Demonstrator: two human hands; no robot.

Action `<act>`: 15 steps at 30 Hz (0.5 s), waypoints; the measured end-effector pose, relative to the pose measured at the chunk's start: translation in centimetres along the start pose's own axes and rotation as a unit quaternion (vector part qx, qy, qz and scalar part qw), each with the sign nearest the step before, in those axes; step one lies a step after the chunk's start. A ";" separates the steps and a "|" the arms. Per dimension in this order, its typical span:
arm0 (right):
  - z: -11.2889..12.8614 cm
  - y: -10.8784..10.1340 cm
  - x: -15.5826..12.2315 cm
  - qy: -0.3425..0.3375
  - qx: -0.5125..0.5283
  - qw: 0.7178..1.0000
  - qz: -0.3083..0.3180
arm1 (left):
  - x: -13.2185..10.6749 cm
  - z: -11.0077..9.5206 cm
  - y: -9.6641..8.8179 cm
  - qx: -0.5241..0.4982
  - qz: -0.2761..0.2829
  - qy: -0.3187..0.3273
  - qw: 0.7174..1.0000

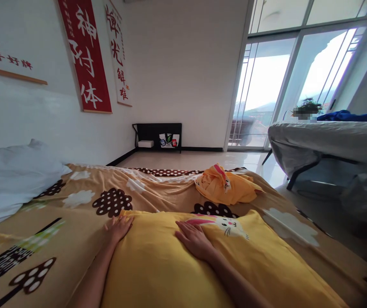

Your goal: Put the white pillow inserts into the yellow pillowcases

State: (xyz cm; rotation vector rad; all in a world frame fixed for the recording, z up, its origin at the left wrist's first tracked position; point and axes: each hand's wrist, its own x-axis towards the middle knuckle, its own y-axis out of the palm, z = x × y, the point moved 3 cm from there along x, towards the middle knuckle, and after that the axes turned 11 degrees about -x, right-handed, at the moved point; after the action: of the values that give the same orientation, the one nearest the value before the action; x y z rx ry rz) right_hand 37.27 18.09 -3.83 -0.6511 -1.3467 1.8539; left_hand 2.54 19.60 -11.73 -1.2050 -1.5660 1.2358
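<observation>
A yellow pillow (164, 265) with a printed white rabbit face lies in front of me on a patterned bed sheet (83, 235). My left hand (119, 227) rests on its far left corner, fingers spread over the edge. Flat on the pillow's top, beside the rabbit's pink ear, lies my right hand (196, 240) with its fingers stretched out. Neither hand grips anything. Beyond the pillow is a crumpled yellow-orange cloth (225, 185), also with a rabbit print, apart from both hands.
To the left, a white pillow (13, 182) leans by the wall. A covered table (331, 139) with a potted plant (308, 107) and blue fabric (353, 115) stands at right. A low black shelf (157, 131) sits against the back wall, left of sliding glass doors (267, 94).
</observation>
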 end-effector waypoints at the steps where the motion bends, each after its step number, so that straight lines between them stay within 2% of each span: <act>1: 0.0 0.0 0.0 0.000 0.001 1.000 0.000 | 0.0 0.0 0.0 0.002 0.004 -0.010 1.000; 7: -0.1 0.1 0.0 -0.001 -0.003 1.000 -0.006 | -0.3 -0.2 -0.2 0.011 0.029 -0.035 0.999; 15: 0.0 0.1 -0.1 0.004 0.003 1.000 -0.005 | -0.6 -0.9 -0.7 0.046 0.053 -0.011 0.998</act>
State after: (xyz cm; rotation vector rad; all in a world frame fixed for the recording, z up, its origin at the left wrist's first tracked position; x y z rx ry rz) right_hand 37.31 18.00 -3.89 -0.6467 -1.3368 1.8440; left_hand 3.38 19.16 -10.92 -1.2324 -1.4607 1.3775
